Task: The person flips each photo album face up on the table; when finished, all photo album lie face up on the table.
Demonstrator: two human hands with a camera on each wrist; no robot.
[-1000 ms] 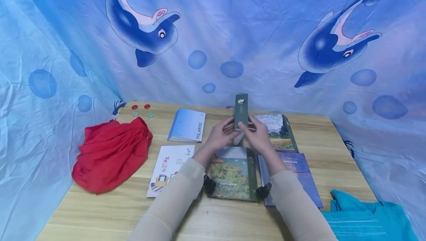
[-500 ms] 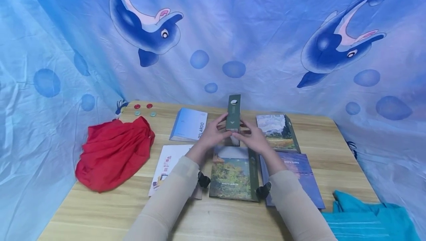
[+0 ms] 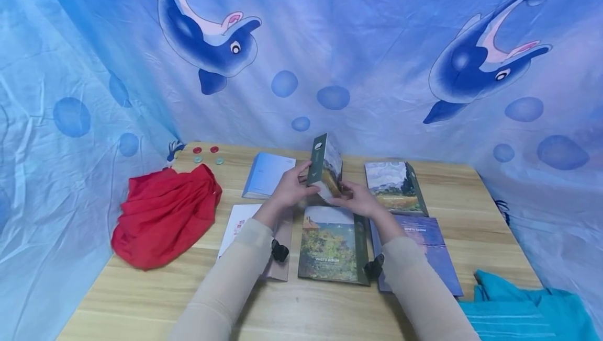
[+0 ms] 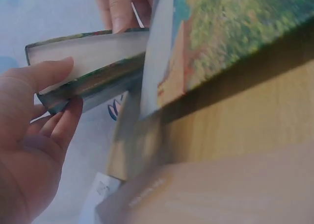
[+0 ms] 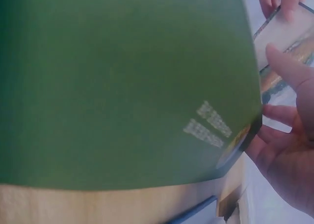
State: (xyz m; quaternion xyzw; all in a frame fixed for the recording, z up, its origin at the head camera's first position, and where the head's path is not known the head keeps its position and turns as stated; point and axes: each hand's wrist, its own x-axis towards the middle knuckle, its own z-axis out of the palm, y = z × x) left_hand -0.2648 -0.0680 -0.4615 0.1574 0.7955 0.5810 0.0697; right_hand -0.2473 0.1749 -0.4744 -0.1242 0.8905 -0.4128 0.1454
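**Green-spined album held upright between two hands**

Beneath the held album stretches the wooden table (image 3: 330,309), backed by a blue dolphin-print cloth (image 3: 358,43). Left of the grip lies a crumpled red cloth (image 3: 162,215); far to its right, at the near table corner, a teal cloth (image 3: 523,304). Directly below the grip a landscape-cover photo album (image 3: 332,244) lies flat, with a purple album (image 3: 416,247) to its right and a white booklet (image 3: 237,223) to its left. Beyond the grip, a pale blue album (image 3: 268,173) sits to the left and a painted-field album (image 3: 393,186) to the right.

The green-spined album (image 3: 322,166) stands on end above the table, spine turned left, cover facing right. The left hand (image 3: 289,189) grips it with thumb on one face and fingers under the other, as the left wrist view shows (image 4: 34,140). The right hand (image 3: 360,200) holds its lower edge from the right, fingers curled around it. Four small discs (image 3: 207,154) lie far back left.
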